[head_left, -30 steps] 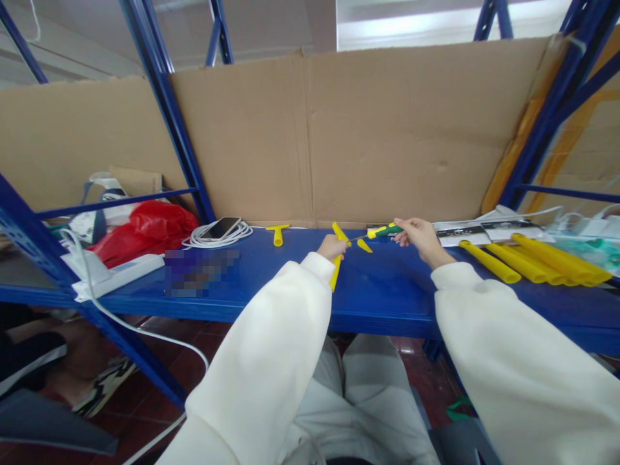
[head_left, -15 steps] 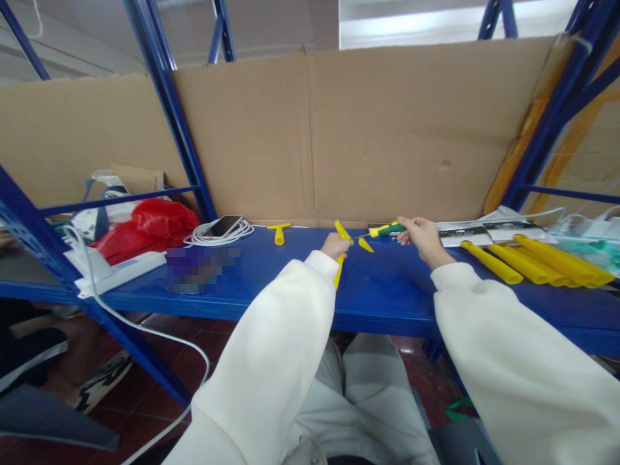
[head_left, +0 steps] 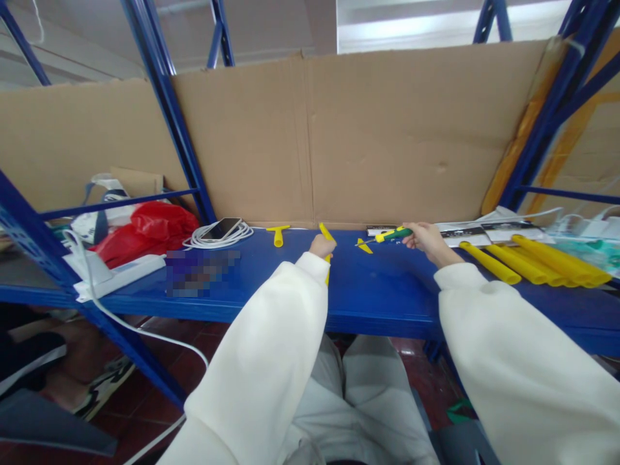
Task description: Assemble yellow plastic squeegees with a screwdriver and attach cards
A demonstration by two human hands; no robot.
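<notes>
Sleeves: nearest to us, white, reaching forward over the blue counter.
Yellow tubes: we see them side by side on the counter, to the right of our right hand.
Left hand: we have it closed round a yellow piece whose ends jut out beyond the fist; most of its fingers are hidden from us.
Right hand: our fingers are closed on the green end of a screwdriver, its shaft pointing left, the tip apart from the yellow piece.
Small pointed part: yellow, between our hands, just at the shaft; whether they touch, we cannot tell.
Step in hand: we judge it to be screwdriver work on the yellow piece.
Next move: to our mind it calls for a steady left grip and a tip lined up straight before any pressure.
T-shaped piece: yellow, on the counter to the left of our left hand, near the back.
Cardboard panel: farther off, upright behind everything we handle.
</notes>
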